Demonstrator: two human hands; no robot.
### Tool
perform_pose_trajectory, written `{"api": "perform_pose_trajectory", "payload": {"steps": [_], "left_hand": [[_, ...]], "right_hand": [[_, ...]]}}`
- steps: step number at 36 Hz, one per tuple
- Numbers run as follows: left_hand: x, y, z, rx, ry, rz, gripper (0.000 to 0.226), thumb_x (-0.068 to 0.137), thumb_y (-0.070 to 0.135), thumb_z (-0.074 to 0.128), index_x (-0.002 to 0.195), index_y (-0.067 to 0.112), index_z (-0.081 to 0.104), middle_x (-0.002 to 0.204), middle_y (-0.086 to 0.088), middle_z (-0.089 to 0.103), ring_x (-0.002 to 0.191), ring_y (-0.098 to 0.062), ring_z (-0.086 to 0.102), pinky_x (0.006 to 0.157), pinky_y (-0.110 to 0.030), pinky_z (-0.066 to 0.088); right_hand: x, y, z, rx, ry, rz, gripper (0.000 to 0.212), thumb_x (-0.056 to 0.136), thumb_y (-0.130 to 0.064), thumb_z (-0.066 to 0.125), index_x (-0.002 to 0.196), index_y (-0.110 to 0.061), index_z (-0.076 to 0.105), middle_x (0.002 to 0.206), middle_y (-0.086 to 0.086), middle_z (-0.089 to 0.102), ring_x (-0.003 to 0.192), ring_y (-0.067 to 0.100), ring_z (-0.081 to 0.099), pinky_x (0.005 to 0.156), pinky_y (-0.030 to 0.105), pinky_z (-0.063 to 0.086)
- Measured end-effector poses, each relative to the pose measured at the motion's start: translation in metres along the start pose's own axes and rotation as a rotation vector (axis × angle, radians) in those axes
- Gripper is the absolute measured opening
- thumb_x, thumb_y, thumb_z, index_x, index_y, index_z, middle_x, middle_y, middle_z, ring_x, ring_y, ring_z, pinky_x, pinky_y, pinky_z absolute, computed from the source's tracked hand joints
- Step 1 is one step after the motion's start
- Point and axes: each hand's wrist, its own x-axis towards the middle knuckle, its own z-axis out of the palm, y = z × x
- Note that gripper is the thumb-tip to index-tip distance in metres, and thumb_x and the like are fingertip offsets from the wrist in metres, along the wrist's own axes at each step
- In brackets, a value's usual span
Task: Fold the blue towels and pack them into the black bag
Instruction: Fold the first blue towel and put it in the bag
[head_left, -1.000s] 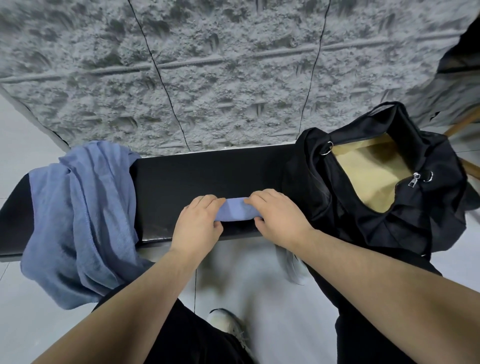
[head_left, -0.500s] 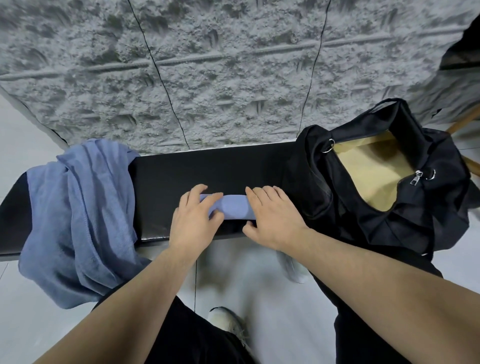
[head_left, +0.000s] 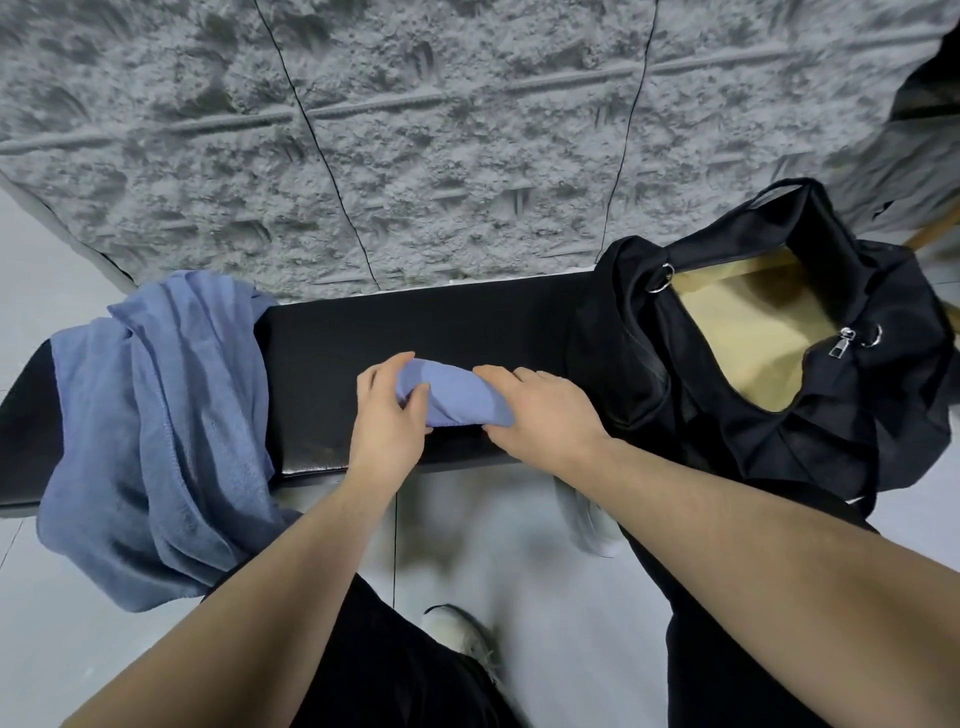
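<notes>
Left hand (head_left: 387, 415) grips the near-left end of a small folded blue towel (head_left: 452, 397), thumb curled over the top and fingers wrapped beneath, so the bundle cannot spring open. Far to its left, a larger unfolded blue towel (head_left: 156, 431) hangs crumpled over the end of the black padded bench (head_left: 467, 322) and spills toward the floor, probably parked there until its turn comes. The folded towel itself sits near the middle of the bench's front edge, tilted, its left end raised a little. Right hand (head_left: 540, 415) grips the other end, fingers curled over the cloth and thumb tucked under the lower edge; held at both ends this way, the folds stay compact for lifting. Further right, touching the bench end, the black bag (head_left: 779, 431) slumps with its zipper (head_left: 842, 345) undone and mouth gaping, tan lining showing and nothing visible inside. By my reading, folding of this piece is done and the transfer rightward into the bag comes next.
</notes>
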Motion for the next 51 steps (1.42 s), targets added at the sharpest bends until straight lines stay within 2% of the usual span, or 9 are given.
{"api": "perform_pose_trajectory", "payload": {"steps": [9, 13, 16, 26, 31, 34, 40, 45, 51], "left_hand": [[-0.007, 0.034, 0.011, -0.576, -0.071, -0.225, 0.072, 0.098, -0.001, 0.037, 0.155, 0.039, 0.018, 0.147, 0.005, 0.044, 0.122, -0.021, 0.059, 0.097, -0.040, 0.053], [-0.008, 0.056, 0.020, -0.833, -0.018, -0.341, 0.070, 0.097, 0.019, 0.047, 0.150, 0.052, 0.017, 0.147, 0.006, 0.039, 0.117, -0.024, 0.062, 0.095, -0.046, 0.054], [-0.004, 0.067, 0.026, -0.822, 0.063, -0.351, 0.080, 0.083, 0.043, 0.070, 0.145, 0.056, 0.022, 0.151, 0.006, 0.035, 0.121, -0.020, 0.058, 0.096, -0.044, 0.054], [-0.007, 0.095, 0.034, -0.791, 0.133, -0.433, 0.050, 0.087, 0.033, 0.071, 0.127, 0.039, 0.042, 0.116, -0.004, 0.062, 0.101, -0.025, 0.067, 0.085, -0.045, 0.058], [-0.007, 0.112, 0.037, -0.795, 0.014, -0.452, 0.047, 0.090, 0.038, 0.066, 0.132, 0.035, 0.045, 0.118, -0.005, 0.063, 0.103, -0.026, 0.067, 0.090, -0.047, 0.056], [-0.009, 0.126, 0.048, -0.767, -0.024, -0.441, 0.047, 0.089, 0.039, 0.066, 0.133, 0.028, 0.051, 0.116, -0.009, 0.066, 0.098, -0.027, 0.069, 0.083, -0.044, 0.058], [-0.017, 0.159, 0.073, -0.744, -0.118, -0.452, 0.074, 0.060, 0.046, 0.071, 0.128, 0.020, 0.059, 0.102, -0.010, 0.070, 0.079, -0.025, 0.073, 0.060, -0.035, 0.056], [-0.015, 0.177, 0.085, -0.673, -0.143, -0.396, 0.048, 0.075, 0.040, 0.065, 0.119, 0.020, 0.064, 0.102, -0.011, 0.073, 0.084, -0.028, 0.074, 0.067, -0.039, 0.058], [-0.022, 0.204, 0.102, -0.665, -0.170, -0.316, 0.045, 0.087, 0.035, 0.061, 0.129, 0.019, 0.059, 0.109, -0.009, 0.071, 0.090, -0.024, 0.073, 0.071, -0.037, 0.059]], "right_hand": [[-0.006, -0.014, -0.018, 0.064, 0.101, 0.044, 0.062, 0.087, -0.035, 0.057, 0.145, -0.036, 0.034, 0.107, -0.001, 0.059, 0.090, 0.025, 0.060, 0.070, 0.033, 0.047], [-0.012, -0.022, -0.027, -0.026, 0.150, -0.003, 0.066, 0.087, -0.039, 0.060, 0.147, -0.034, 0.033, 0.110, -0.002, 0.058, 0.090, 0.023, 0.059, 0.069, 0.035, 0.051], [-0.017, -0.026, -0.036, 0.003, 0.168, -0.020, 0.066, 0.087, -0.042, 0.062, 0.146, -0.032, 0.035, 0.111, -0.003, 0.057, 0.093, 0.020, 0.058, 0.067, 0.033, 0.048], [-0.037, -0.024, -0.071, 0.457, 0.001, 0.067, 0.064, 0.082, -0.045, 0.063, 0.139, -0.042, 0.035, 0.119, -0.007, 0.052, 0.103, 0.015, 0.058, 0.085, 0.035, 0.050], [-0.032, -0.011, -0.099, 0.886, -0.075, 0.259, 0.029, 0.091, -0.042, 0.055, 0.116, -0.035, 0.044, 0.107, -0.010, 0.053, 0.090, 0.011, 0.056, 0.073, 0.026, 0.043], [-0.025, -0.003, -0.116, 1.087, -0.161, 0.410, 0.046, 0.094, -0.056, 0.052, 0.131, -0.033, 0.037, 0.107, -0.008, 0.055, 0.091, 0.009, 0.057, 0.073, 0.024, 0.043], [-0.025, 0.015, -0.140, 1.218, -0.284, 0.390, 0.051, 0.103, -0.047, 0.041, 0.152, -0.042, 0.028, 0.141, -0.008, 0.052, 0.115, 0.015, 0.060, 0.104, 0.034, 0.047], [-0.035, 0.030, -0.157, 1.341, -0.201, 0.414, 0.046, 0.104, -0.038, 0.045, 0.149, -0.041, 0.036, 0.128, -0.004, 0.061, 0.101, 0.015, 0.066, 0.087, 0.026, 0.054], [-0.043, 0.056, -0.173, 1.401, -0.125, 0.387, 0.051, 0.100, -0.043, 0.052, 0.148, -0.045, 0.036, 0.127, -0.007, 0.064, 0.108, 0.015, 0.067, 0.100, 0.036, 0.051]]}}
